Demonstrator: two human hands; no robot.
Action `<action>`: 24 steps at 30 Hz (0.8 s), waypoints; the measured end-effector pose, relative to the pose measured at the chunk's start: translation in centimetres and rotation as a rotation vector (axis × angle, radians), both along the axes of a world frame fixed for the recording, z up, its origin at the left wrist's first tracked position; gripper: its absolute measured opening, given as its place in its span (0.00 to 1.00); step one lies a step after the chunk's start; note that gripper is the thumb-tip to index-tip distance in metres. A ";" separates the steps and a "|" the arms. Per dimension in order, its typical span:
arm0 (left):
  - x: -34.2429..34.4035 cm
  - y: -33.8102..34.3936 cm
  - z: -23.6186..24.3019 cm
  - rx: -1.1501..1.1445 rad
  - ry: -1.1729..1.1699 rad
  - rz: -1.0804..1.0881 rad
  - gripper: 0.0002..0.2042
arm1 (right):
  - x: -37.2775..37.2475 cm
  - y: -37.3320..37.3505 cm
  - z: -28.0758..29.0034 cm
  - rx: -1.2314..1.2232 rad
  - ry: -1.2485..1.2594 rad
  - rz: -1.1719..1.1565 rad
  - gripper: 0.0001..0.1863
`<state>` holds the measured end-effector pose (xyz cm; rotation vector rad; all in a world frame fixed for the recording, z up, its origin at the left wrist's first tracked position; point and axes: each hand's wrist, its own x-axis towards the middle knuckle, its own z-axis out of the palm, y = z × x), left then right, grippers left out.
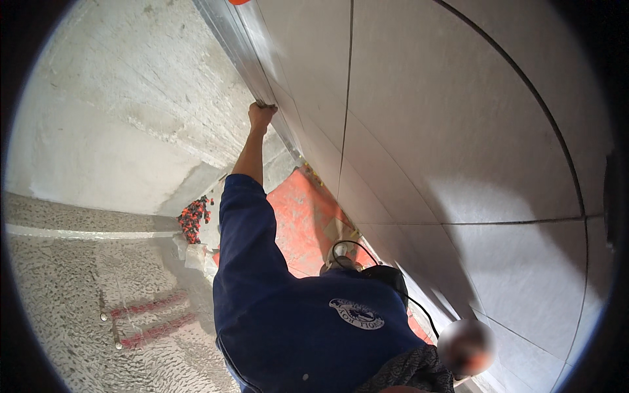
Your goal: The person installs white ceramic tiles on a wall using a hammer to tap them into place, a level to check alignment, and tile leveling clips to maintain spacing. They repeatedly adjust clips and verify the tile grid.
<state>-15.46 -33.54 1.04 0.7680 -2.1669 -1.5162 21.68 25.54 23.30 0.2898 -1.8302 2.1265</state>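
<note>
My left arm, in a dark blue sleeve, reaches up and forward. At its end my left hand point(262, 116) is closed on the edge of a long grey metal bar point(244, 56), which runs along the left side of the large light grey tiles point(406, 124). Part of the fingers is hidden behind the edge. Near the lower right, a blurred round patch covers the place beside the dark patterned cloth point(409, 372). My right hand's fingers cannot be made out there.
Bare concrete wall point(124, 85) rises on the left. A heap of small orange and black pieces point(193, 219) lies at its foot. Red sheeting point(295, 203) covers the floor below the tiles. A black cord point(422, 311) hangs by my body. Something orange point(238, 2) shows at the top edge.
</note>
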 end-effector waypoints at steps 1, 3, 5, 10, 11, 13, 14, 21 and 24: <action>-0.1 0.0 0.0 0.009 -0.039 0.010 0.10 | -0.2 0.2 0.0 -0.001 0.000 -0.002 0.27; -0.3 -0.1 -0.1 0.028 -0.121 0.029 0.12 | -0.4 0.3 -0.1 -0.005 -0.007 -0.002 0.27; -0.4 -0.2 -0.5 -0.027 -0.053 0.015 0.09 | -0.8 0.5 -0.2 -0.009 -0.011 -0.001 0.27; -0.4 -0.5 -0.9 -0.019 -0.033 0.015 0.08 | -1.5 0.7 -0.6 -0.028 -0.016 -0.006 0.27; -0.5 -0.6 -0.7 -0.014 -0.035 0.013 0.08 | -1.8 0.8 -0.7 -0.033 -0.018 -0.007 0.27; -0.6 -0.5 -0.5 0.001 -0.048 0.008 0.09 | -2.0 1.0 -0.8 -0.037 -0.023 -0.008 0.27; -0.7 -0.4 -0.3 0.005 -0.041 -0.001 0.09 | -2.2 1.2 -0.8 -0.039 -0.027 -0.009 0.27; -2.2 -1.2 -0.7 0.045 -0.157 0.004 0.13 | -3.5 1.7 -1.0 -0.041 -0.038 -0.009 0.27; -2.8 -1.5 -1.9 -0.016 -0.078 0.029 0.16 | -4.0 1.7 -1.0 -0.042 -0.044 -0.004 0.27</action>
